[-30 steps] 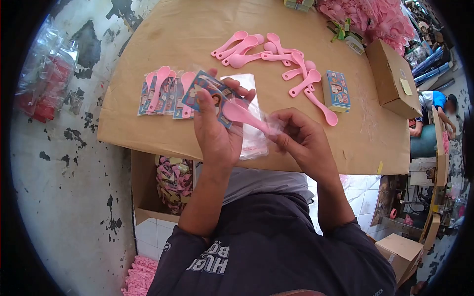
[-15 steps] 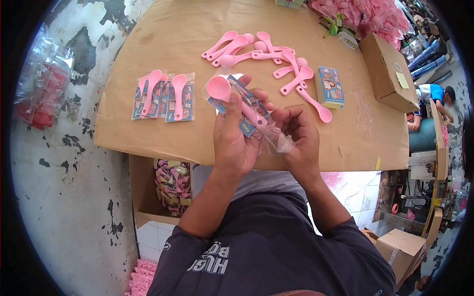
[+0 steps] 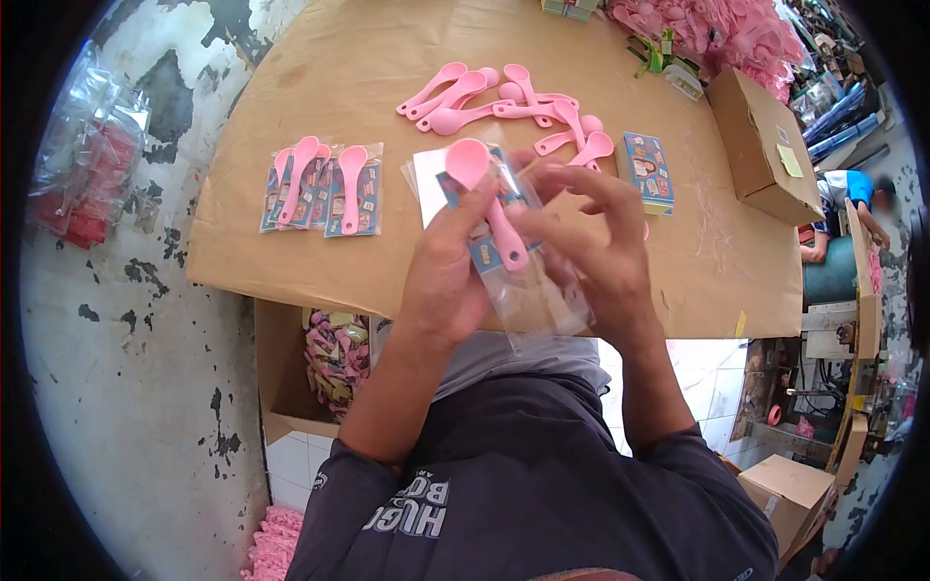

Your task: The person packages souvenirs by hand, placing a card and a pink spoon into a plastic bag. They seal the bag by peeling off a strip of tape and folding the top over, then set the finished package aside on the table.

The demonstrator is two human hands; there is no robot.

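Note:
My left hand (image 3: 446,276) is closed round a clear plastic bag (image 3: 528,315) with a blue printed card (image 3: 484,254) and a pink spoon (image 3: 506,237). The spoon's round bowl points up and away from me, its handle towards me. The bag's loose end hangs below the handle. Close by on the right, my right hand (image 3: 615,252) has its fingers apart and somewhat blurred; whether it touches the bag is hard to see. White sheet material (image 3: 426,184) lies behind my left hand. Bagged spoons with cards (image 3: 354,194) lie to the left.
Several loose pink spoons (image 3: 465,97) lie at the back of the brown-covered table (image 3: 320,87). A stack of blue cards (image 3: 647,169) and a cardboard box (image 3: 765,140) stand to the right. Pink items in plastic (image 3: 712,34) are heaped behind. Another person (image 3: 848,198) is at far right.
My right hand has let go of the bag's end and risen, fingers spreading. The bag's end now hangs unfolded. The spoon and card have shifted slightly right and turned more upright.

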